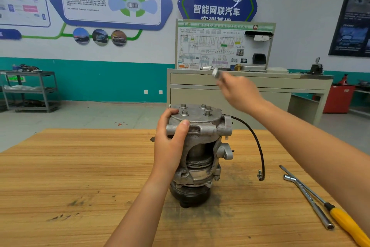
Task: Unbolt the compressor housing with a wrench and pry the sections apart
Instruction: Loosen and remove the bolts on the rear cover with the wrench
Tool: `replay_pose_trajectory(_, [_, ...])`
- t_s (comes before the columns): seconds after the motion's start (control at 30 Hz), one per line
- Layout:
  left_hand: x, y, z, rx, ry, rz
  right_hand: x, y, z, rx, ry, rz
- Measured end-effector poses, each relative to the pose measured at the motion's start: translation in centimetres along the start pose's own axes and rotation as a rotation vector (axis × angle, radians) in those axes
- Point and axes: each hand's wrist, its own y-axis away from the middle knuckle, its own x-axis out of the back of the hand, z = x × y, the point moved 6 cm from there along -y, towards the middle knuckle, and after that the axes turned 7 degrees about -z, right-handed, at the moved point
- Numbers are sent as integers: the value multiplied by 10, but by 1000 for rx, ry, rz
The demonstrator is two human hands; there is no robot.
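Observation:
A grey metal compressor stands upright on its black pulley end in the middle of the wooden table. Several bolts stick up from its top cover. My left hand grips the left side of the housing, thumb over the cover's rim. My right hand is raised above and behind the compressor, blurred, and pinches a long bolt with its hex head pointing up. A black cable loops from the compressor's right side down to the table.
An L-shaped socket wrench and a yellow-handled screwdriver lie on the table at the right, under my right forearm. Beyond the table stand a beige training bench, a grey shelf cart and a red cabinet.

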Motion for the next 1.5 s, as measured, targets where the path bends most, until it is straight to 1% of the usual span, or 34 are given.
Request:
replay_pose_trajectory(0.03, [0, 0, 1, 2, 1, 0, 12, 5, 6, -53, -139, 53])
replay_pose_trajectory(0.07, [-1, 1, 1, 4, 5, 1, 23, 11, 9, -74, -217, 88])
replay_pose_trajectory(0.1, [-1, 1, 1, 7, 8, 4, 32, 18, 10, -69, -197, 77])
replay_pose_trajectory(0.13, [-1, 2, 2, 7, 9, 6, 40, 25, 8, -45, -124, 33])
replay_pose_trajectory(0.23, [0, 1, 1, 10, 5, 11, 55, 51, -2, 10, 203, -109])
replay_pose_trajectory(0.3, [0, 1, 2, 10, 8, 13, 56, 67, -10, 16, 334, -216])
replay_pose_trajectory(0.4, [-1, 1, 3, 10, 17, 16, 53, 77, -23, 34, 416, -300])
replay_pose_trajectory(0.5, [-1, 2, 4, 16, 7, 16, 48, 75, -31, 54, 408, -300])
replay_pose_trajectory(0.57, [-1, 2, 5, 17, 16, 15, 48, 72, -32, 30, 425, -308])
replay_pose_trajectory(0.7, [-1, 3, 7, 14, 23, 12, 51, 69, -47, 38, 643, -349])
replay_pose_trajectory(0.8, [-1, 2, 7, 12, 30, 10, 46, 77, -65, 66, 766, -414])
replay_pose_trajectory(0.87, [-1, 2, 5, 11, 35, 9, 41, 88, -69, 60, 759, -380])
replay_pose_trajectory(0.97, [-1, 1, 2, 0, 31, 1, 42, 100, -52, -15, 714, -224])
replay_pose_trajectory(1.0, [-1, 1, 2, -2, 27, -3, 44, 101, -45, -4, 649, -119])
replay_pose_trajectory(1.03, [-1, 0, 1, -6, 23, -7, 45, 101, -36, 48, 544, 2])
replay_pose_trajectory(1.07, [0, -1, 0, -11, 15, -9, 41, 98, -26, 97, 448, 79])
replay_pose_trajectory(1.1, [0, -1, 0, -16, 10, -10, 34, 93, -16, 125, 380, 100])
replay_pose_trajectory(1.23, [0, -2, -3, -40, 22, -22, -3, 49, 5, 76, 239, 76])
replay_pose_trajectory(1.3, [0, -3, -4, -23, 23, -22, -20, 22, 1, 123, 190, 44])
replay_pose_trajectory(1.4, [0, -2, -3, -14, 6, -20, -35, -10, -7, 211, 266, -79])
replay_pose_trajectory(1.43, [0, -2, -3, -21, 4, -21, -33, -12, -7, 228, 298, -89])
replay_pose_trajectory(1.47, [0, -2, -2, -26, 6, -22, -28, -11, -5, 209, 293, -65])
replay_pose_trajectory(1.5, [0, -2, -2, -27, 9, -24, -20, -8, 1, 154, 234, -14])
